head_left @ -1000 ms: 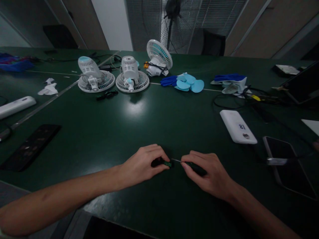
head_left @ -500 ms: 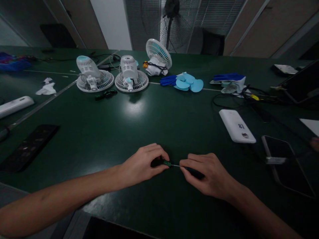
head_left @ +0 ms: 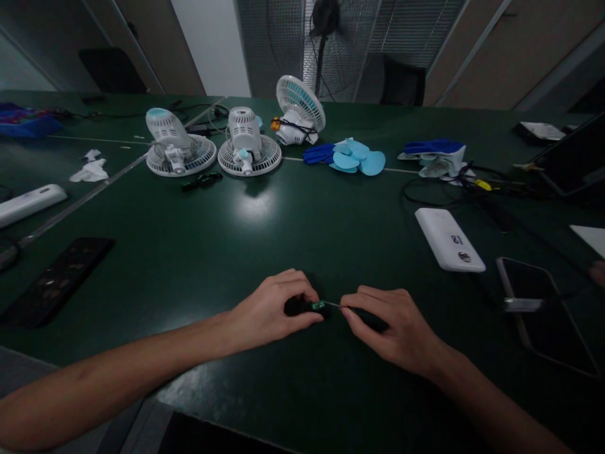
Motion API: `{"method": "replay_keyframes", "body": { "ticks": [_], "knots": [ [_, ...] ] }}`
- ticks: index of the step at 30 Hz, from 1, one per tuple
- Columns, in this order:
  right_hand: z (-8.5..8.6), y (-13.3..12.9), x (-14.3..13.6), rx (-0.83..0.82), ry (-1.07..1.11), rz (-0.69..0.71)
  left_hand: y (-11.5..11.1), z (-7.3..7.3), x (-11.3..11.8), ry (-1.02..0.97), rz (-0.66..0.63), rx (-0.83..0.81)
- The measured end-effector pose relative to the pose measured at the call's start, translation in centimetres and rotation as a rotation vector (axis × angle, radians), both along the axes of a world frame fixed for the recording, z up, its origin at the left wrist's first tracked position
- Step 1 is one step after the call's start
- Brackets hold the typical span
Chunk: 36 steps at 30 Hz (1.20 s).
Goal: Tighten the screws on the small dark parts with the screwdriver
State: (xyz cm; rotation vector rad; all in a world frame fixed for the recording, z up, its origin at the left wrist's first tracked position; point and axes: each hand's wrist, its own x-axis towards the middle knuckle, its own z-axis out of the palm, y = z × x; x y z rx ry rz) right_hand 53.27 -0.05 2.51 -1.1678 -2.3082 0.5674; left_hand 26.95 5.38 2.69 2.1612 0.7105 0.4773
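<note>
My left hand (head_left: 276,304) rests on the table with thumb and fingers closed around a small dark piece with a green end (head_left: 318,306). The green end looks like a terminal block, but it is too small to be sure. My right hand (head_left: 397,328) is wrapped round the dark handle of a screwdriver (head_left: 371,319). Its thin metal shaft points left, and the tip meets the green end or lies right beside it. Part of the dark piece is hidden under my left fingers.
White fans (head_left: 248,148) stand at the back near a light-blue fan blade (head_left: 358,156) and blue gloves (head_left: 432,148). A white power bank (head_left: 449,239) and a phone (head_left: 548,315) lie right. On the left is a dark tray (head_left: 57,280). Someone's fingers (head_left: 598,272) show at the right edge.
The green end has turned slightly and moved up a little between my left fingers. The screwdriver now tilts more, its tip slightly higher. Both hands keep their hold.
</note>
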Motion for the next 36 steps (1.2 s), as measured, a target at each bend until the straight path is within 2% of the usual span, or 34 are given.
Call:
{"method": "replay_keyframes", "body": {
  "ticks": [6,11,13,21,26,31,33,36],
  "knots": [
    [-0.2,0.1,0.2,-0.018,-0.003,-0.020,0.2,-0.1,-0.2,0.002,0.031,0.026],
    [-0.3,0.1,0.3,-0.035,0.018,-0.011,2.8,-0.2,-1.3,0.100,0.253,0.037],
    [-0.3,0.1,0.3,-0.034,0.026,-0.003,3.8,0.0,-1.8,0.130,0.296,0.029],
    [-0.2,0.0,0.3,-0.027,0.029,-0.004,4.7,0.7,-2.8,0.142,0.226,-0.024],
    [-0.1,0.0,0.3,-0.020,0.020,0.000,5.1,0.1,-2.7,0.158,0.244,0.155],
    [-0.2,-0.1,0.4,-0.016,0.013,0.000,5.0,0.1,-2.6,0.269,0.074,0.454],
    [-0.3,-0.1,0.5,-0.021,0.017,0.004,5.2,0.2,-3.6,0.342,0.051,0.521],
    [-0.1,-0.1,0.5,-0.035,0.030,0.015,6.3,0.3,-6.9,0.453,0.159,0.591]
  ]
}}
